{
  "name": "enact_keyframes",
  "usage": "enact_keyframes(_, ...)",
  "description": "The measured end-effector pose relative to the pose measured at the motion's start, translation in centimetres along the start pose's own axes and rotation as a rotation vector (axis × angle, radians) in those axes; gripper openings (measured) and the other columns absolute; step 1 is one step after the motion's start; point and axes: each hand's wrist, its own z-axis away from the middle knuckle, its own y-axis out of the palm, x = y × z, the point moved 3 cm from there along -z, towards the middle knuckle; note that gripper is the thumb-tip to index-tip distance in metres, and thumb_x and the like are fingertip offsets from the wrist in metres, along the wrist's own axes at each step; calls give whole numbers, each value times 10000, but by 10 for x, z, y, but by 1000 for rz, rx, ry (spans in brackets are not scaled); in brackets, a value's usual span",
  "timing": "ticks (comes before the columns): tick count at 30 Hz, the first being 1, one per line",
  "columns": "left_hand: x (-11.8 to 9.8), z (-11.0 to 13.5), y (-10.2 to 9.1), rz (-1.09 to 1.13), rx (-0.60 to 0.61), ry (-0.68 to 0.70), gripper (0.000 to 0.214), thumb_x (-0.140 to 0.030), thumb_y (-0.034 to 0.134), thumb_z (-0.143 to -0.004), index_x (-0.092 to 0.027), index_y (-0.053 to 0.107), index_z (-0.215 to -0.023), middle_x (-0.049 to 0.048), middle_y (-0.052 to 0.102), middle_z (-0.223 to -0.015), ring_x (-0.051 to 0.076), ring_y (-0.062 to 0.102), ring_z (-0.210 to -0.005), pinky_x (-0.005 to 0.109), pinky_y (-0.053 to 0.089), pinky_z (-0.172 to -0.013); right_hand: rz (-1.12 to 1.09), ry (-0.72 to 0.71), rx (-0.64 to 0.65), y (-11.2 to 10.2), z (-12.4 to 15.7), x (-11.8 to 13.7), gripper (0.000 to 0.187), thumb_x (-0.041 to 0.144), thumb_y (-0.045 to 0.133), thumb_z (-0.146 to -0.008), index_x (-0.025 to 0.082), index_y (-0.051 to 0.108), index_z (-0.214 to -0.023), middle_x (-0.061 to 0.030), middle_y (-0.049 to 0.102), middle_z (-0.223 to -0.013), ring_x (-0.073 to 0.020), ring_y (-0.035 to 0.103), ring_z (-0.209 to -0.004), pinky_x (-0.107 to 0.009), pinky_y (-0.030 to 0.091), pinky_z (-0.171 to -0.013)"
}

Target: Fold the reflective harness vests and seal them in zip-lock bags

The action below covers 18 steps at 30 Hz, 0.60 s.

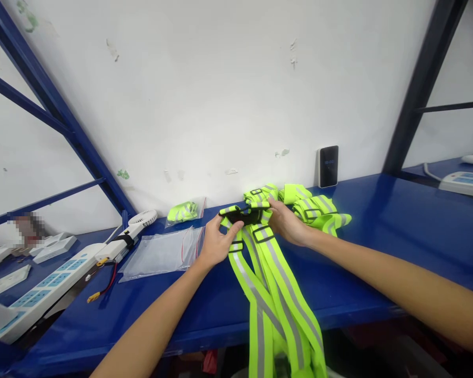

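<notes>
Reflective straps [276,294] in bright yellow-green with grey bands hang over the front edge of the blue shelf [378,252], and their lower ends go down out of view. The upper part lies on the shelf between the two hands.

The left hand [216,242] has its fingers closed around one strap, with the thumb pressed on top, just beside the black buckle [240,214]. The right hand [286,223] has its fingers curled around the other side of the same bundle, touching the buckle end. The buckle is lifted a little above the shelf.

I think the main risk is the weight of the hanging part. If either grip becomes loose, the reflective straps could slide off the edge. The long bands also cross each other, so they could twist or catch in the black slider [263,234].

Left of the hands lie the clear zip bags [161,254], flat on the shelf. Further left are a white power strip [35,299] and a red and black cable [104,286]. Behind them are a small white fan [142,218] and one filled bag [183,211]. More folded straps [319,212] lie in a pile just behind the right hand. A black device [328,166] leans against the wall.
</notes>
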Motion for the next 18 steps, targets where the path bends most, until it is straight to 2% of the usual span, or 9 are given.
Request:
enact_keyframes(2, 3, 0, 2, 138, -23, -113, 344, -431, 690, -800, -144, 674, -990, 52, 728, -927, 206, 667, -826, 279, 520, -728, -33, -53, 40, -1, 1, 2, 528, 592, 387, -915, 186, 675, -1091, -77, 713, -981, -258, 645, -913, -373, 501, -792)
enact_keyframes(4, 3, -1, 4, 234, -43, -166, 377, -448, 698, -788, -133, 681, -997, 59, 737, -931, 206, 672, -822, 273, 518, -721, 10, -107, 37, 0, 3, 4, 398, 476, 598, -846, 185, 667, -1109, -58, 704, -1041, -265, 624, -993, -375, 479, -871)
enact_keyframes(5, 3, -1, 4, 252, -53, -176, 377, -447, 699, -788, -131, 686, -991, 63, 739, -944, 208, 674, -840, 272, 517, -737, 51, -123, 18, 1, 4, 5, 373, 408, 647, -821, 181, 662, -1117, -53, 701, -1052, -265, 618, -1009, -374, 473, -885)
enact_keyframes(10, 6, 0, 6, 277, -70, -238, 371, -479, 657, -821, -126, 694, -929, 65, 746, -934, 218, 683, -866, 282, 521, -745, 115, -85, -26, 9, 5, 4, 250, 247, 592, -842, 166, 672, -1065, -41, 703, -1023, -251, 624, -998, -372, 472, -894)
enact_keyframes(15, 13, 3, 16, 353, -98, -240, 420, -517, 610, -849, -155, 661, -1056, 77, 730, -1071, 254, 645, -1085, 338, 498, -924, 30, -132, -64, 13, 3, -3, 227, 269, 609, -852, 164, 670, -1044, -38, 713, -995, -232, 645, -952, -369, 480, -900)
enact_keyframes(18, 16, 5, 19, 412, -118, -278, 432, -530, 587, -862, -166, 633, -1090, 79, 715, -1099, 257, 619, -1139, 361, 472, -981, -69, -104, -87, 18, 3, -8, 252, 313, 610, -863, 165, 656, -1062, -37, 717, -980, -209, 659, -876, -349, 497, -854)
